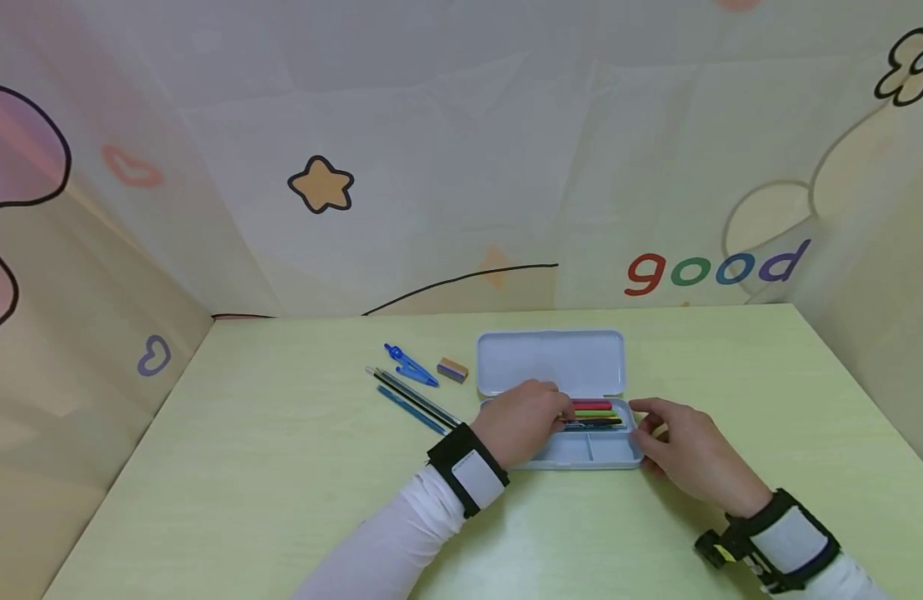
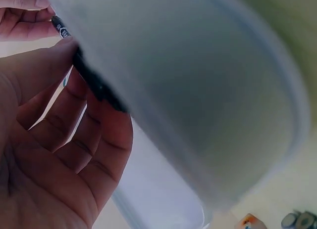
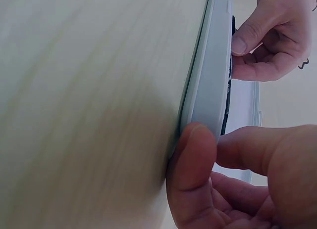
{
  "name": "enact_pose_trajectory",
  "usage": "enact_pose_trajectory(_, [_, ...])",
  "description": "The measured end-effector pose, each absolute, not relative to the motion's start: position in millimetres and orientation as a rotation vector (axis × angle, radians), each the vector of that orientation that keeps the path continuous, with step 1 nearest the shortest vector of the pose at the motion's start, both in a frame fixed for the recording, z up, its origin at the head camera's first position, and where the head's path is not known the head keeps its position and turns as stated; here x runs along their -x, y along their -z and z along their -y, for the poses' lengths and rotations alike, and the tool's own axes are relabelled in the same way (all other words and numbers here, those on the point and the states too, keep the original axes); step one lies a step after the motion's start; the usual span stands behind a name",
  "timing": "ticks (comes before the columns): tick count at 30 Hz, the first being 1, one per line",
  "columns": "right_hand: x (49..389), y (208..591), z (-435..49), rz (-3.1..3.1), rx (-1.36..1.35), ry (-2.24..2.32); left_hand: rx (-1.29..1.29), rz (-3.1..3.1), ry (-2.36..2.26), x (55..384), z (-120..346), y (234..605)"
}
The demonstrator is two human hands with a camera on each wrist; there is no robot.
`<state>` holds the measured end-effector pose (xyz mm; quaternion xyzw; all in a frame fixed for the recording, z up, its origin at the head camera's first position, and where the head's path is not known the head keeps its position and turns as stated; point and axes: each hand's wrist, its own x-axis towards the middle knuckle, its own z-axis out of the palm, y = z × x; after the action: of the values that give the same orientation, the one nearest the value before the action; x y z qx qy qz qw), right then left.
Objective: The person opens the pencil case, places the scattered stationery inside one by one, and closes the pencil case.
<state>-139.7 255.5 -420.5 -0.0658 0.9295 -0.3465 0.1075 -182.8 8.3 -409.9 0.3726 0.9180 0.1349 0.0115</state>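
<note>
A light-blue pencil case [image 1: 615, 451] lies with its lid [image 1: 551, 362] folded back. Its rear compartment holds a red pen [image 1: 592, 406] and several other pens and pencils. Over the left part of the case, my left hand [image 1: 523, 421] pinches a black pen [image 2: 96, 83] between thumb and fingers; the left wrist view shows white print near one end of it. The hand covers the case's left side in the head view. At the case's right end, my right hand [image 1: 690, 446] grips the wall [image 3: 207, 85] between thumb and index finger.
Left of the case lie a blue compass [image 1: 411, 365], an eraser [image 1: 452, 370] with a paper sleeve, a few pencils [image 1: 416, 397] and a blue pen [image 1: 411, 410]. A printed curtain [image 1: 446, 192] hangs behind the pale wooden table [image 1: 266, 467].
</note>
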Motion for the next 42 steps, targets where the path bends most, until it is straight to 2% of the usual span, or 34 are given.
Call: enact_pose_trajectory(42, [139.6, 419.5, -255.2, -2.75, 0.205, 1.014, -1.175, -2.849, -0.271, 174.5, -17.0, 413.9])
